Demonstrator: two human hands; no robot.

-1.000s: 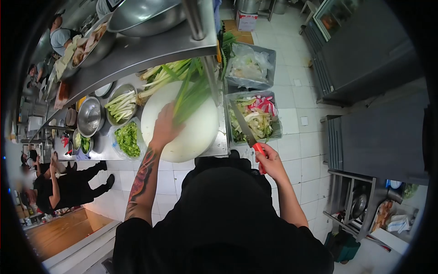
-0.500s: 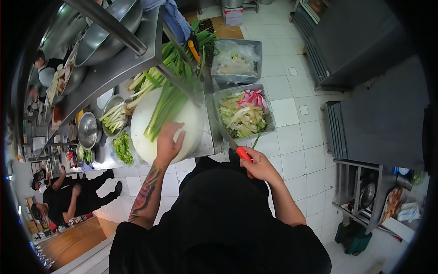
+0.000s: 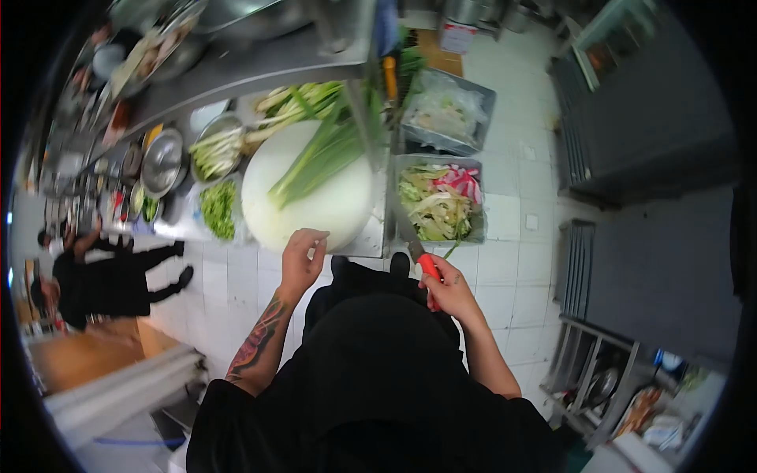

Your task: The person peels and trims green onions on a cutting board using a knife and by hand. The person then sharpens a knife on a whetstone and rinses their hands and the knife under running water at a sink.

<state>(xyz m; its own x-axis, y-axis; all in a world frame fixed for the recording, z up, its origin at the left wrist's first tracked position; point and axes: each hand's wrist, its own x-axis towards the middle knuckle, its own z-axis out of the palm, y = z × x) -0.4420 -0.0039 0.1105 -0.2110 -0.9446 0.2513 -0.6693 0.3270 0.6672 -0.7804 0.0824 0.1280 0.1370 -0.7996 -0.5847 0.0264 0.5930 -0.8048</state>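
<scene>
A round white cutting board (image 3: pixel 331 209) lies on the steel counter with a bundle of green onions (image 3: pixel 319 156) across it. My left hand (image 3: pixel 300 258) hovers at the board's near edge, fingers loosely curled and holding nothing. My right hand (image 3: pixel 447 285) grips a knife (image 3: pixel 418 252) by its red handle, blade pointing toward a grey tub of vegetable trimmings (image 3: pixel 438 202) right of the board.
A second tub lined with a plastic bag (image 3: pixel 445 114) stands behind the trimmings. Left of the board are chopped greens (image 3: pixel 218 209), a bowl of onion stalks (image 3: pixel 217 150) and steel bowls (image 3: pixel 162 162). A person in black (image 3: pixel 95 276) stands at far left. Shelving is on the right.
My left hand has let go of the green onions and drawn back from the board's middle to its near edge. The knife hand stayed beside the tub. The view shifted and blurred.
</scene>
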